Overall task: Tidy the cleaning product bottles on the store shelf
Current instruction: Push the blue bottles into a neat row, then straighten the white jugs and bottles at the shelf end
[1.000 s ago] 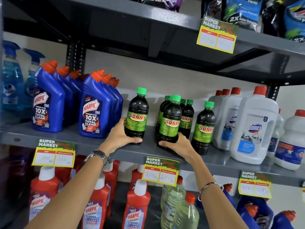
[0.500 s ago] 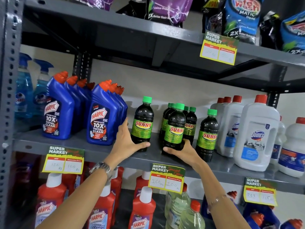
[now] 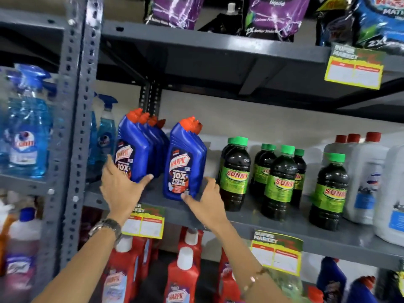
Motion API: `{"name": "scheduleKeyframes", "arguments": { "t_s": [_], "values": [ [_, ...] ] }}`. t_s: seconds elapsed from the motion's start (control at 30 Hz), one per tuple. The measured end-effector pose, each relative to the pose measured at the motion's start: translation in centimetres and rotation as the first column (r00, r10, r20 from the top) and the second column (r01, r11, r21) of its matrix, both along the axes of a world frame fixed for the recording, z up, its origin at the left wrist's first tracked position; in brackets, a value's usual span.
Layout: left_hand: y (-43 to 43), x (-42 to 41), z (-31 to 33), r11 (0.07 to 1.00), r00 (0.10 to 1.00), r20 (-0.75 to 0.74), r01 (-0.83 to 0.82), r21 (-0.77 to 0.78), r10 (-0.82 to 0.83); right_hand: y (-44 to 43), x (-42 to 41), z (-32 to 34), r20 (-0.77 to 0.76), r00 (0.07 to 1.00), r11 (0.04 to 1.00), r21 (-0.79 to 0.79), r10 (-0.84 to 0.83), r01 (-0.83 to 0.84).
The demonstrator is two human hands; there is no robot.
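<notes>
Two rows of blue Harpic bottles with orange caps stand on the grey middle shelf. My left hand wraps the base of the front bottle of the left row, thumb on its right side. My right hand holds the base of the front bottle of the right row, thumb in front and fingers on its right side. To the right, several dark Sunny bottles with green caps stand in loose rows, untouched. Both Harpic bottles stand upright on the shelf.
White jugs with red caps fill the shelf's right end. A perforated grey post stands left of my left hand, with blue spray bottles beyond it. Red Harpic bottles sit on the shelf below, detergent pouches above.
Both hands have let go of the Sunny bottles and moved left onto the two front blue Harpic bottles. The view has shifted left and closer.
</notes>
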State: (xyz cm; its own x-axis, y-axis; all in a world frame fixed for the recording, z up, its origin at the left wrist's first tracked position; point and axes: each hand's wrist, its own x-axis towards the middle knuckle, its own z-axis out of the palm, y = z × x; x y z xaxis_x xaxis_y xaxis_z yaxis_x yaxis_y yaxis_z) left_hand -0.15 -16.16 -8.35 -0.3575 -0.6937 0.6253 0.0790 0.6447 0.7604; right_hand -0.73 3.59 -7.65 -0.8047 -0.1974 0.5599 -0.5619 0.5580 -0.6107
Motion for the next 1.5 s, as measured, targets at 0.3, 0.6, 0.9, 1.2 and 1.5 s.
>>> {"name": "scheduleKeyframes", "arguments": {
  "t_s": [0.3,0.6,0.9,1.2,1.5],
  "values": [
    [-1.8,-0.7,0.1,0.994,0.966,0.236,0.112,-0.015,-0.105,-1.1,-3.6,0.8,0.183,0.98,0.995,-0.08,0.079,-0.065],
    [-2.2,-0.7,-0.3,0.996,0.973,0.228,0.053,-0.077,-0.034,-1.1,-4.5,0.5,0.212,0.964,0.978,-0.165,0.162,-0.128],
    [-0.1,0.0,-0.3,0.999,0.998,-0.062,0.03,0.03,-0.028,-0.6,-2.2,-0.1,-0.057,0.995,0.931,-0.354,0.078,-0.093],
    [17.7,1.3,1.4,0.927,0.729,-0.594,0.157,-0.339,-0.341,12.5,0.1,-2.1,-0.609,0.712,0.854,-0.519,-0.35,-0.025],
    [43.4,0.7,-0.2,0.563,0.531,-0.231,0.631,-0.534,-0.815,39.0,0.6,-2.0,-0.437,0.309,0.535,-0.699,-0.845,0.475]
  ]
}}
